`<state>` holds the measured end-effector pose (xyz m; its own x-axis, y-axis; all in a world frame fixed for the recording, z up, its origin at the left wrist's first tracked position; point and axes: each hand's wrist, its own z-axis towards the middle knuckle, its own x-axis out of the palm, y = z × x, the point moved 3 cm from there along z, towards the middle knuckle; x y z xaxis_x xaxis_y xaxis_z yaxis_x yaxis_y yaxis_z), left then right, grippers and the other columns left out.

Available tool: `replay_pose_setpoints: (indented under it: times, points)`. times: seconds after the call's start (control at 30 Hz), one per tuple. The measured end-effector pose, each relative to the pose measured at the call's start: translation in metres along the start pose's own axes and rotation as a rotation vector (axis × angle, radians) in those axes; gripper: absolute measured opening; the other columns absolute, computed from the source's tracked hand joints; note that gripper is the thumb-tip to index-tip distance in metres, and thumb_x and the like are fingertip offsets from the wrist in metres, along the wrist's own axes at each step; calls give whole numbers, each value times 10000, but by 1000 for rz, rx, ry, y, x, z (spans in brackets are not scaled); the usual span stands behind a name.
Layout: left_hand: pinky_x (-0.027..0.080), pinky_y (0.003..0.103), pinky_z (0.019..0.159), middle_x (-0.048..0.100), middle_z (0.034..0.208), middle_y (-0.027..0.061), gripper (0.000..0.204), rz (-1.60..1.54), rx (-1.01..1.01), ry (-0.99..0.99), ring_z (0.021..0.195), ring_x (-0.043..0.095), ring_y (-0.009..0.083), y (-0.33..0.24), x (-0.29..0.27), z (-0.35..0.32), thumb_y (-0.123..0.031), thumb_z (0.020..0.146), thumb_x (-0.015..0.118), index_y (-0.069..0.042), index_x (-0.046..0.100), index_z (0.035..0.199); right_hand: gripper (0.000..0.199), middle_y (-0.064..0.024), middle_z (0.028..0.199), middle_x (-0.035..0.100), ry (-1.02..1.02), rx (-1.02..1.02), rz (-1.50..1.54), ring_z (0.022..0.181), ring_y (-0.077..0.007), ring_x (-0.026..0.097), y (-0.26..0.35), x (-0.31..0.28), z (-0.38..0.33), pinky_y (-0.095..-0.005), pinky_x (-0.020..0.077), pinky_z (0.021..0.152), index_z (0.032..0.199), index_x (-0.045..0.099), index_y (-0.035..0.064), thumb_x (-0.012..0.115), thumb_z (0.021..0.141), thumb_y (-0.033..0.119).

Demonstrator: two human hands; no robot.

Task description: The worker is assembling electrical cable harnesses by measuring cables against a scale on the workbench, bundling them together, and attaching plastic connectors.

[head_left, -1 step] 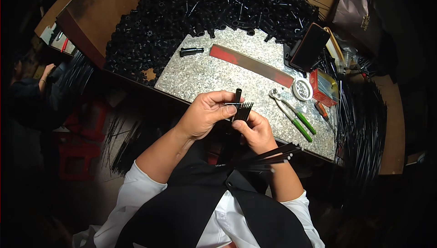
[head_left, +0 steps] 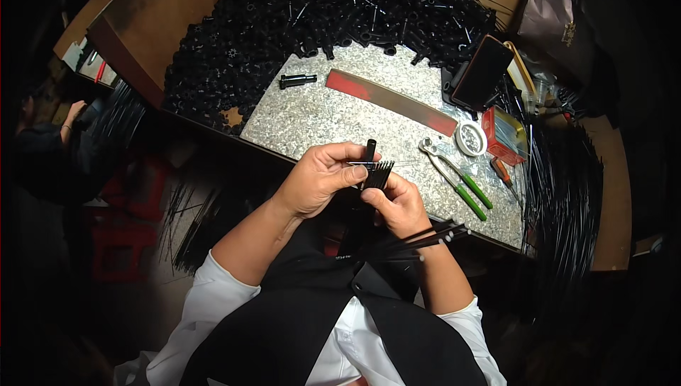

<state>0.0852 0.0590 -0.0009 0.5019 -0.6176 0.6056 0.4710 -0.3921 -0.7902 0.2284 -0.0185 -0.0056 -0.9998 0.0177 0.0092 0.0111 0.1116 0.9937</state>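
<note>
My left hand [head_left: 311, 186] is closed in a pinch, thumb against forefinger, at the tops of a row of thin black rods [head_left: 384, 172]. A small black upright piece [head_left: 371, 149] stands up between its fingers. From the pinch a fine wire [head_left: 406, 163] runs to the right across the rod tops. My right hand [head_left: 399, 205] is wrapped around the row of rods, its thumb on the near face. Several black rods with pale round tips [head_left: 441, 236] fan out over my right forearm. The lower part of the bundle is lost in shadow against my apron.
A large heap of black tubular parts [head_left: 319, 14] covers the table's back. Nearer lie a red-brown bar [head_left: 390, 102], a black cylinder [head_left: 298, 81], green-handled pincers [head_left: 457, 179], a white round dish [head_left: 471, 138], a red box [head_left: 504, 134], an orange-handled screwdriver [head_left: 504, 176] and a propped phone [head_left: 482, 74].
The pale-tipped rods over my right forearm have shifted slightly. Both hands keep their place and grip.
</note>
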Motion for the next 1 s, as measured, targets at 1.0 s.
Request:
replay_pose_setpoints:
  times: [1.0]
  points:
    - [434,334,966,612,1172,155,392,-132,61,-207,1062,584,195,46,41,33,-273,1005,443,56,583,1166,281,33,624,504,225,109,87,497,-49,472,-6,-54,25,-200,381,438,736,546,62,698,868,259]
